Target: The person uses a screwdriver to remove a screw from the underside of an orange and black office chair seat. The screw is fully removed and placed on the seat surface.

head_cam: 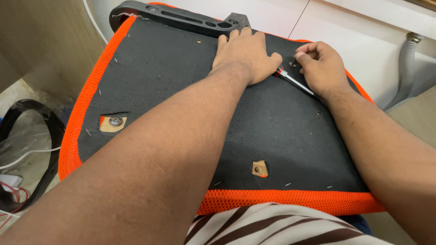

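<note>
A screwdriver [294, 80] lies slantwise near the far right corner of the upturned seat [181, 90], its shaft running from the right hand [320, 66] toward the left. The right hand grasps it, fingers curled. The left hand [245, 54] presses flat, empty, just beside its red collar.

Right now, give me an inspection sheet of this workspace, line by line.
Surface: upturned seat cushion, black underside fabric, orange mesh edge, on the person's lap.
Job's things: screwdriver under right hand; black bracket at far edge; bolt in cutout; second cutout.
Clutter: black curved part on the floor at left.
Grippers: left hand flat on fabric; right hand pinching at a hole.
Cables: white and red wires at left.
Surroundings: grey corrugated hose, white wall.
</note>
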